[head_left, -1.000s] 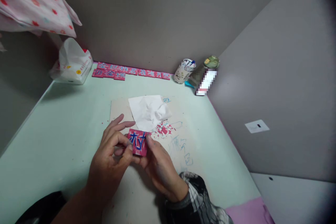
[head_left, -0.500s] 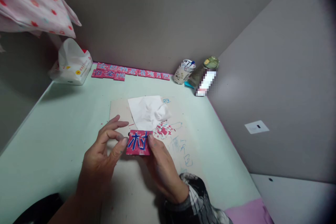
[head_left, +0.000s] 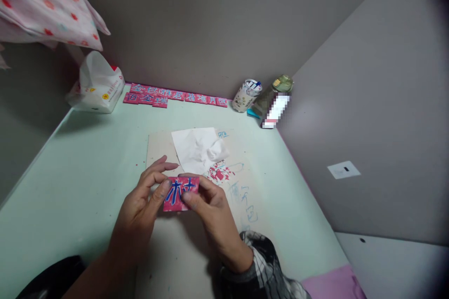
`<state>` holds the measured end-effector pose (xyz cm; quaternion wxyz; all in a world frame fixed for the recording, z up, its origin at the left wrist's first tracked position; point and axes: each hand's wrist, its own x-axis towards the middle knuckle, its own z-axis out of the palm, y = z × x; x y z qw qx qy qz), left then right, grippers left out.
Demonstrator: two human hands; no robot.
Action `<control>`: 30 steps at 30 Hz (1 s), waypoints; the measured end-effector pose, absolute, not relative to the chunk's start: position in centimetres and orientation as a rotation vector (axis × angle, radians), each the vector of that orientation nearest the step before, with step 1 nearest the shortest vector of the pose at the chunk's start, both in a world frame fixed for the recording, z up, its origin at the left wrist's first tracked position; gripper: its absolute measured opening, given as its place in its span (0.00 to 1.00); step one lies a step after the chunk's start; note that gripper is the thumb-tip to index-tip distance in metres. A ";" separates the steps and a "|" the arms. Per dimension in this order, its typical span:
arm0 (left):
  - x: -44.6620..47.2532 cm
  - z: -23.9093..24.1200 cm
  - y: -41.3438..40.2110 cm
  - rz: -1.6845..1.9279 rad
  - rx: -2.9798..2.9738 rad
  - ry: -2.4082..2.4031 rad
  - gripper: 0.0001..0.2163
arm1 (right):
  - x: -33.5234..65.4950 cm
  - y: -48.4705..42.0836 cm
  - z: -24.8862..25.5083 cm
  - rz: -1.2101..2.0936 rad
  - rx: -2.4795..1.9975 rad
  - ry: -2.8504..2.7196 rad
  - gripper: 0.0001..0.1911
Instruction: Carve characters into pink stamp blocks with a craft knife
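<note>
I hold a small pink card with a blue cut-out character (head_left: 176,192) between both hands, just above a grey cardboard mat (head_left: 157,142). My left hand (head_left: 143,205) pinches its left edge with thumb and fingers. My right hand (head_left: 210,210) grips its right side, the thumb lying over part of the blue character. Pink paper scraps (head_left: 219,173) lie on the mat just beyond my fingers, next to a crumpled white tissue (head_left: 199,149).
Two rows of finished pink character cards (head_left: 168,96) line the back wall. A white plastic bag (head_left: 96,84) sits at the back left, a patterned cup with pens (head_left: 246,95) and a green-capped bottle (head_left: 275,98) at the back right. Grey walls close in behind and to the right.
The card has shifted slightly left and tilted flatter. My right thumb has slid over the right part of the character, and my left fingers have closed in on the card's left edge.
</note>
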<state>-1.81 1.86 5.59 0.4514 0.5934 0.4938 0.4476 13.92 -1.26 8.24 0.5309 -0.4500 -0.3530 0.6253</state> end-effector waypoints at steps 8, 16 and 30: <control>-1.8 5.4 1.5 1.166 1.505 1.183 0.11 | 13.3 -1.4 8.8 1.423 -1.076 -0.837 0.11; -1.5 5.7 1.5 1.156 1.425 1.196 0.13 | 14.2 -1.8 8.5 1.270 -1.161 -1.029 0.16; -1.2 6.4 1.2 1.111 1.306 1.211 0.15 | 14.2 -1.3 8.2 1.258 -1.052 -0.927 0.05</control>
